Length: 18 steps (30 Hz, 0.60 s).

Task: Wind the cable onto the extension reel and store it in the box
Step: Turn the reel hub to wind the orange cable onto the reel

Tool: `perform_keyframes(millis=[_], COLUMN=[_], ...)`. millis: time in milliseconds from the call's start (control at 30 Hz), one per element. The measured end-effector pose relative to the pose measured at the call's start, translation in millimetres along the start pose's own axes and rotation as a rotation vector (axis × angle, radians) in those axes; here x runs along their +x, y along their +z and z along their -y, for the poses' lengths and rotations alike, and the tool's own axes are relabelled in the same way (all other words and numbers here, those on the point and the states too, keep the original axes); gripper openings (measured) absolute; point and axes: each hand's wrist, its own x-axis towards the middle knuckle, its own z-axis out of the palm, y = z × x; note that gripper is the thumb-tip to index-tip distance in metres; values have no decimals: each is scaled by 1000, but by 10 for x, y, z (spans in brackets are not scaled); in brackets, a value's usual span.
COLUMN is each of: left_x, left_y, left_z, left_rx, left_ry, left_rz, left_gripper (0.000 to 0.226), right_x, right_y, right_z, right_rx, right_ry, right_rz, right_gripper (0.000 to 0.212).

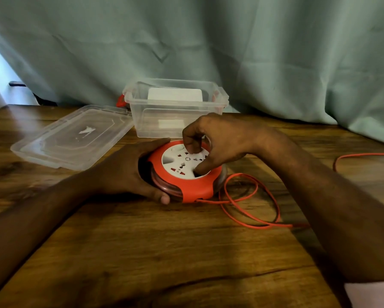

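A round red extension reel (194,185) with a white socket face lies flat on the wooden table (164,252). My left hand (128,172) grips its left rim. My right hand (217,145) rests on top, fingers pressed into the white socket face. A thin red cable (251,205) leaves the reel's front right, loops on the table and runs under my right forearm; more of it shows at the far right. The clear plastic box (175,110) stands open just behind the reel.
The box's clear lid (73,136) lies flat to the left of the box. The box has red latches. A green curtain (209,41) hangs behind the table. A white sleeve edge shows at the bottom right.
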Motion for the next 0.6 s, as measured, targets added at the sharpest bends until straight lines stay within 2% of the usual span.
perform_keyframes(millis=[133, 300, 467, 600], left_x=[-8, 22, 9, 2], left_y=[-1, 8, 8, -18], left_z=[-24, 19, -9, 0], left_rx=[3, 24, -21, -5], left_ry=[3, 33, 24, 24], left_rz=[-1, -15, -18, -41], left_gripper=[112, 126, 110, 122], right_x=[-3, -4, 10, 11], right_y=[8, 54, 88, 95], right_z=[15, 71, 139, 150], right_rx=[-9, -44, -70, -63], right_ry=[23, 55, 66, 55], right_rz=[-10, -64, -72, -91], right_gripper=[34, 41, 42, 38])
